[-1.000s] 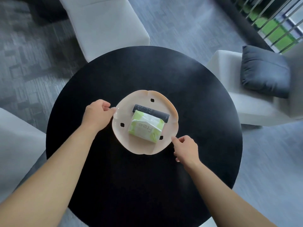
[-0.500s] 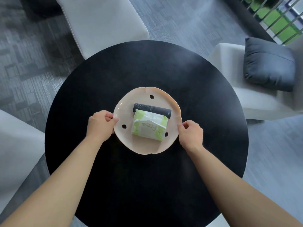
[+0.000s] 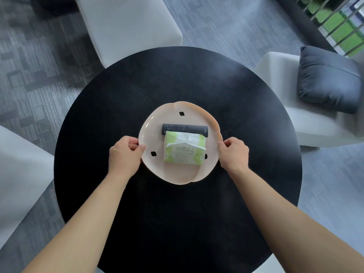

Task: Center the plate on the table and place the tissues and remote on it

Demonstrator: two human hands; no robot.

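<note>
**Plate held at both sides, mid-bench**

Grey patterned carpet all round, round black bench (image 3: 177, 223) in the middle of the room. White seats at the far side (image 3: 128, 22), at the left (image 3: 17, 170) and at the right (image 3: 307, 125); the right one carries a dark grey cushion (image 3: 329, 79). Railing with green behind it in the far right corner (image 3: 338, 18).

Plate (image 3: 177, 174): pale peach, scalloped rim, small dark cut-outs in its face. Sits roughly at the centre of the bench top, flat as far as I can tell.

On the plate:
- remote (image 3: 184, 128), black, lying crosswise on the far half, buttons up.
- tissues (image 3: 184, 150), green and white soft pack, printed "free", on the near side of the remote, touching it and overlapping its near edge. One dark cut-out is partly hidden at the pack's right corner.

Hands:
- left hand (image 3: 125, 154) grasping the plate's left rim, thumb on top, fingers curled at the edge.
- right hand (image 3: 233, 153) grasping the right rim, fingers pinched at the edge.

Both forearms bare, reaching in from the near side over the bench.
</note>
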